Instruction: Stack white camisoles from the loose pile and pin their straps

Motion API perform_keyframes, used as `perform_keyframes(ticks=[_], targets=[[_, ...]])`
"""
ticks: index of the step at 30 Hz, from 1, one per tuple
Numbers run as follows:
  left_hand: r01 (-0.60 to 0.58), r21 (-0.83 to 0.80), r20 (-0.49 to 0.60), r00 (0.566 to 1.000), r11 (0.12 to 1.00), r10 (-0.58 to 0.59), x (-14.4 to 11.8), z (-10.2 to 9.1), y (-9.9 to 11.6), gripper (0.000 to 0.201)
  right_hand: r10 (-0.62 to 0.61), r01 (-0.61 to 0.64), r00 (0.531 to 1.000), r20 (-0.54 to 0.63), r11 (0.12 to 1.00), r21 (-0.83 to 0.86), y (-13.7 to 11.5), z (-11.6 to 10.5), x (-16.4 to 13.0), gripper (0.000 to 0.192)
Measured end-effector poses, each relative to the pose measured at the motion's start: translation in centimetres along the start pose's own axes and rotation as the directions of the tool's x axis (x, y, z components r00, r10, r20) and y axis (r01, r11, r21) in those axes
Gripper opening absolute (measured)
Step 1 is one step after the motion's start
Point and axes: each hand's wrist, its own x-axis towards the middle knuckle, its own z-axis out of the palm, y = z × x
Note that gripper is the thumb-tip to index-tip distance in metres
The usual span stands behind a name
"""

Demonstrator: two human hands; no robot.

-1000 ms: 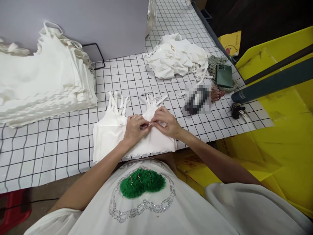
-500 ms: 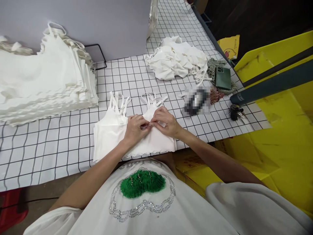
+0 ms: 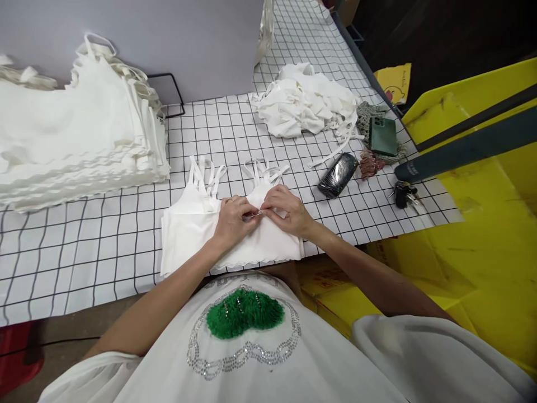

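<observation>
White strappy bra tops (image 3: 188, 238) lie stacked flat at the table's front edge, their thin straps fanned out toward the back. Over the middle of the top one, my left hand (image 3: 235, 222) and my right hand (image 3: 287, 211) meet fingertip to fingertip. Both are closed in a pinch on a small white bit at the neckline edge, perhaps a thread or tiny trim; it is too small to make out clearly. The rest of the fabric under my hands is partly hidden by them.
A tall pile of white tops (image 3: 84, 134) stands at left, before a grey panel (image 3: 168, 45). Behind right lies a loose white heap (image 3: 306, 101). A black glasses case (image 3: 338, 174), a green phone (image 3: 382, 136) and keys (image 3: 405, 195) sit at right, near yellow bins (image 3: 499, 235).
My hands keep the same pinch at almost the same spot. The view has shifted very slightly; nothing else has visibly moved.
</observation>
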Motion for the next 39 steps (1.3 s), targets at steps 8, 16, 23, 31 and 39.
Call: perform_keyframes(ticks=[8, 16, 23, 31, 39], targets=[[-0.001, -0.001, -0.003, 1.0, 1.0, 0.001, 0.0, 0.0, -0.1, 0.012, 0.006, -0.006, 1.0, -0.026, 1.0, 0.015, -0.1, 0.1, 0.1, 0.014], [-0.014, 0.0, -0.011, 1.0, 1.0, 0.014, 0.0, 0.0, 0.0, 0.015, -0.005, 0.004, 1.0, -0.02, 1.0, -0.02, 0.0, 0.2, 0.0, 0.013], [-0.023, -0.003, -0.009, 1.0, 1.0, 0.023, 0.0, 0.0, -0.1, 0.016, -0.067, 0.073, 0.996, 0.063, 0.993, -0.097, -0.1, -0.5, 0.4, 0.016], [-0.074, -0.045, -0.065, 0.995, 0.996, 0.071, -0.1, 0.1, -0.4, 0.021, -0.121, 0.169, 0.966, 0.23, 0.964, -0.204, -0.3, -1.5, 1.1, 0.023], [-0.065, -0.092, -0.054, 0.997, 0.994, 0.06, 0.0, -0.1, -0.3, 0.018, -0.092, 0.191, 0.889, 0.448, 0.965, -0.18, -0.4, -2.8, 2.3, 0.025]])
